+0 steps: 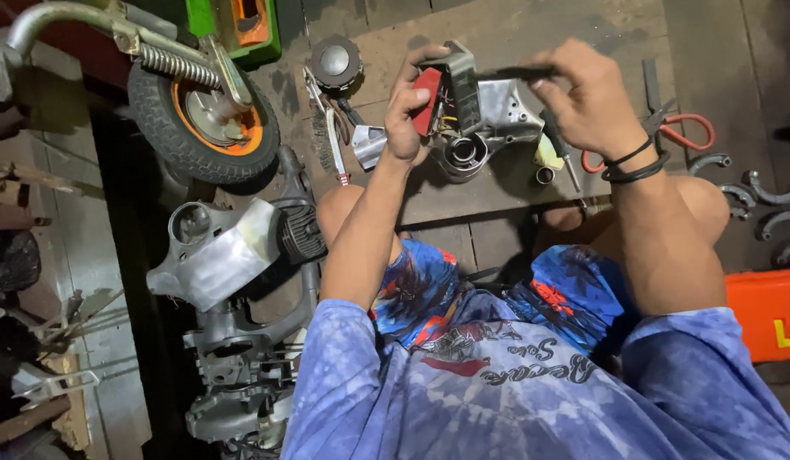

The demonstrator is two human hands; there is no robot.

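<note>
Far left: small wheel with orange hub (pixel 206 123) under a sprung fork, and below it a stripped engine block (pixel 237 298) lying on the floor, both well clear of the work.

Next, the left hand (pixel 405 115): grip clenched around a small electrical unit with a red face and black casing (pixel 446 89), held up above the wooden board (pixel 497 196), thumb on the near side, fingers wrapped over the top. Coloured wires visible running from the unit down toward the grey metal housing (pixel 488 132), which sits just behind and below it. Worth keeping this hold firm and steady, with the red face turned to the eyes and no strain put on the wires.

Then the right hand (pixel 586 98): grip closed on a thin dark tool (pixel 505 74), lying level, its tip meeting the top of the unit. Best kept in line with whatever it is seated in, pressed straight and turned slowly so the tip does not slip onto the wires; exact contact point too small to tell. Black bands around that wrist.

Further right on the board: a screwdriver (pixel 565 153) beside the housing, red-handled pliers (pixel 680 132), then curved metal pieces (pixel 765 200) laid apart from the rest. Orange case (pixel 765 311) at the right edge.
</note>
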